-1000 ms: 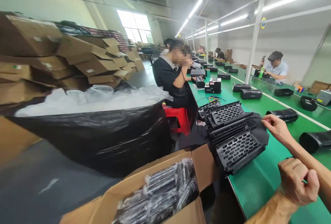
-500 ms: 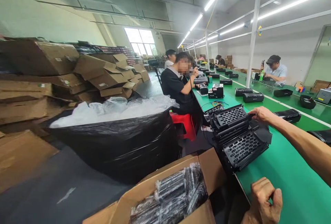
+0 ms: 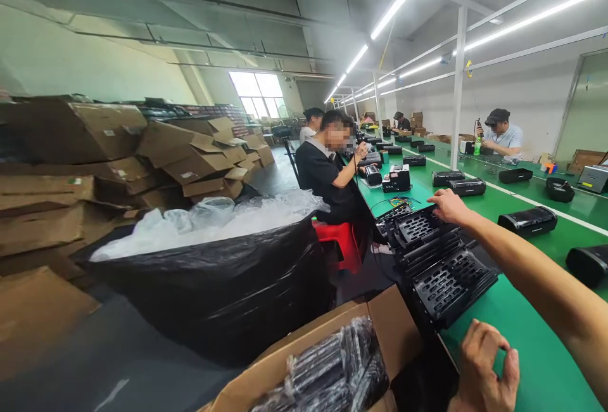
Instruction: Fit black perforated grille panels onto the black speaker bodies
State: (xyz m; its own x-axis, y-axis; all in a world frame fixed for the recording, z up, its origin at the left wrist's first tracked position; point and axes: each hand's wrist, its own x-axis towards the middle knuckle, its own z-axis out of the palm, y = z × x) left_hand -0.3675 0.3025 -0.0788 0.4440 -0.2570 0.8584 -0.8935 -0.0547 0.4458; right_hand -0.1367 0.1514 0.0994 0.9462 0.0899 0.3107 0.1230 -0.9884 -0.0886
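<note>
My right hand (image 3: 447, 206) reaches over the far end of a pile of black slotted grille panels. Its fingers are closed on the edge of the rear grille panel (image 3: 418, 227), though the fingertips are partly hidden. Closer to me lies another slotted panel (image 3: 451, 282), on the same pile at the table's left edge. Above the green tabletop (image 3: 536, 329), my left hand (image 3: 489, 361) is loosely curled, thumb close to the fingers, with nothing visible in it.
Below the table edge stands an open carton (image 3: 266, 367) of plastic-wrapped black parts. A black bag (image 3: 223, 285) full of clear plastic is beside it. A co-worker (image 3: 320, 161) sits by a red stool (image 3: 339, 241). Black speaker-like units (image 3: 527, 220) line the table.
My right hand has shifted left and farther along the pile, and the rear panel sits lower and flatter. My left hand has barely moved. The view has tipped slightly upward.
</note>
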